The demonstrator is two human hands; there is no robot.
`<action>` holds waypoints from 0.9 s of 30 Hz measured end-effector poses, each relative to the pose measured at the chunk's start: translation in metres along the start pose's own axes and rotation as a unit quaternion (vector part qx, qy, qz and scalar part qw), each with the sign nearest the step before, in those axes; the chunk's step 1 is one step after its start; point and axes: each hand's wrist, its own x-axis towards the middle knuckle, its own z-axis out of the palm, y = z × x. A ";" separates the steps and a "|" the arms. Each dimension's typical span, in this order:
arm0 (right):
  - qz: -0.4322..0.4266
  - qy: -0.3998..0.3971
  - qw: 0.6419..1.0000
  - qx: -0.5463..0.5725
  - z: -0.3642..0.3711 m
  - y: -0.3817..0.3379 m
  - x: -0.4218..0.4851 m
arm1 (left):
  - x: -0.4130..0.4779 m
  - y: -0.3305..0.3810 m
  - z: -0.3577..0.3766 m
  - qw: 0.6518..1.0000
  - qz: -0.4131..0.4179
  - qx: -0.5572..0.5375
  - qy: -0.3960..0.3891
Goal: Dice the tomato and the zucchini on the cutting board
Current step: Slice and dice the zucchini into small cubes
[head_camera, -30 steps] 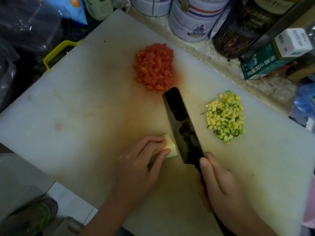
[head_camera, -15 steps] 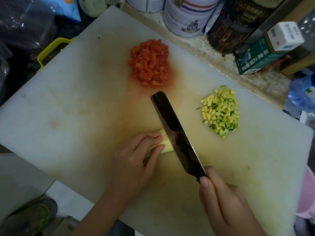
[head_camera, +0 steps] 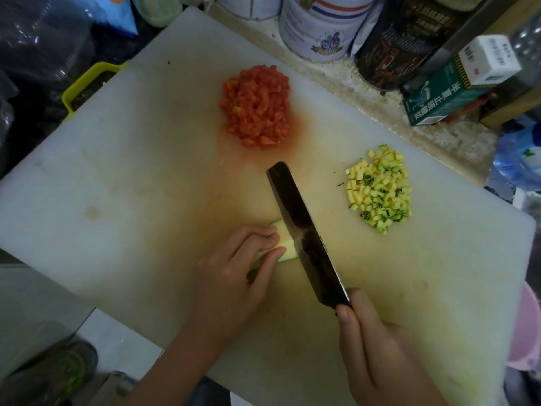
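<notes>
**Left hand pins zucchini piece, right hand holds knife at its cut end**

Left hand [head_camera: 231, 276] grips the zucchini piece [head_camera: 285, 244], fingers curled over the top and thumb on the near side. The piece lies flat on the cutting board [head_camera: 117, 171], long axis roughly left to right, pale cut end facing right. Right hand [head_camera: 377, 353] is closed round the knife [head_camera: 304, 230]; its handle is hidden in the hand. The blade touches the cut end just right of the left fingertips, running diagonally, tip pointing away and left. Diced tomato [head_camera: 256, 109] sits well beyond the left hand; diced zucchini [head_camera: 379, 191] lies right of the blade, apart from it
</notes>
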 end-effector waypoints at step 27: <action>0.036 -0.016 0.971 0.235 -0.014 0.008 0.010 | 0.000 0.000 0.000 1.000 -0.017 -0.016 0.012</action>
